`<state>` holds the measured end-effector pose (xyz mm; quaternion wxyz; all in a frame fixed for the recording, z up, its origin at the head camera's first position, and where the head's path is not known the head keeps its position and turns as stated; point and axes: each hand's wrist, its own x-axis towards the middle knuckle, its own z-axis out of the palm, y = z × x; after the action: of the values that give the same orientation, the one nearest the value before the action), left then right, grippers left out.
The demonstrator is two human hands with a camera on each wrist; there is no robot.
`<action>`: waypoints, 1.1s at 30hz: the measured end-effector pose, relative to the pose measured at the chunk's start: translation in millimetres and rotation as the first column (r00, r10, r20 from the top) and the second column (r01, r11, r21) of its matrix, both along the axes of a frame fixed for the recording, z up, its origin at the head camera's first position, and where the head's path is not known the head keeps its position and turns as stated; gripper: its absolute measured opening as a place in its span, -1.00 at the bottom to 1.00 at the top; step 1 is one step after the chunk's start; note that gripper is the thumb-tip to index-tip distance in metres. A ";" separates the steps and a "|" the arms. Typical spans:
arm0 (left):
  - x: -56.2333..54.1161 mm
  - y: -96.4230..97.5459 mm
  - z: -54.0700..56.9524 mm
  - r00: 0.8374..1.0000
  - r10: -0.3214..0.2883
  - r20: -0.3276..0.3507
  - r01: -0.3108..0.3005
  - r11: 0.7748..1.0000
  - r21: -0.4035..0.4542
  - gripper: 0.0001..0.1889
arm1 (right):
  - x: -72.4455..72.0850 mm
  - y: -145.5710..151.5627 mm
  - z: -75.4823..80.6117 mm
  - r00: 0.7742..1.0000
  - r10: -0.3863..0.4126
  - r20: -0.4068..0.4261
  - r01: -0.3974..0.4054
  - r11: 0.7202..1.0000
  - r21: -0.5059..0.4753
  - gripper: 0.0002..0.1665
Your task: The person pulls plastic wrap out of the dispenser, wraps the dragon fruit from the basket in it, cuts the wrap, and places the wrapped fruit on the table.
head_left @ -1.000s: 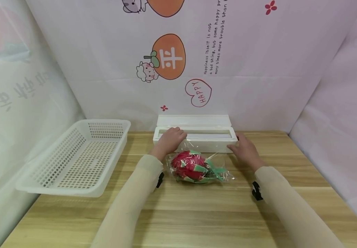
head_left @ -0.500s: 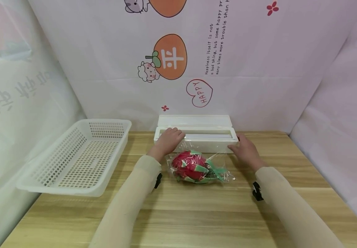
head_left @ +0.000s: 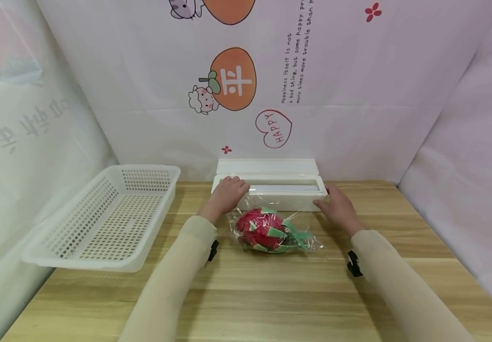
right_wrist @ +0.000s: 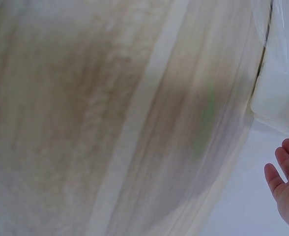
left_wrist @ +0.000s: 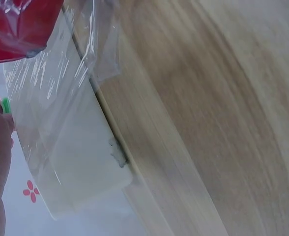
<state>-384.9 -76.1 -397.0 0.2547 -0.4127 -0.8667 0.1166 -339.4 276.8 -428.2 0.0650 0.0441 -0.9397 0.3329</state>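
Observation:
A white cling film box [head_left: 280, 203], its lid [head_left: 267, 166] raised, stands at the table's back edge with the film roll inside. Clear film [left_wrist: 61, 113] hangs over its front onto a red and green dragon fruit [head_left: 260, 228] lying wrapped before it. On the box's front rim, left of its middle, my left hand [head_left: 228, 194] pinches a small green slider [left_wrist: 6, 105]. My right hand [head_left: 339, 209] holds the box's right end, thumb on the front; in the right wrist view several fingers [right_wrist: 287, 157] stick out beside that end.
A white perforated plastic basket [head_left: 132, 251] stands on the left of the wooden table [head_left: 288, 304]. Behind the box rises a printed white cloth wall [head_left: 348, 137], with more white cloth on both sides.
My left hand has slid a little to the left along the box's front rim. The right hand, box and dragon fruit have stayed in place.

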 end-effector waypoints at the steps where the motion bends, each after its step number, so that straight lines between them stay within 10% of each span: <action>1: 0.0 -0.8 0.7 1.000 -0.001 0.000 0.001 1.000 0.001 -0.81 | -0.2 -0.3 0.7 1.000 0.000 0.001 0.000 1.000 0.000 -0.28; 33: -0.5 -22.1 1.6 1.000 -0.019 -0.012 0.019 0.999 0.026 -0.71 | 4.2 -2.5 3.0 1.000 0.007 -0.015 -0.007 1.000 0.013 -0.28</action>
<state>-385.4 -98.2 -395.4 0.2663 -0.4169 -0.8627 0.1054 -335.2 274.3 -425.2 0.0708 0.0504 -0.9411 0.3269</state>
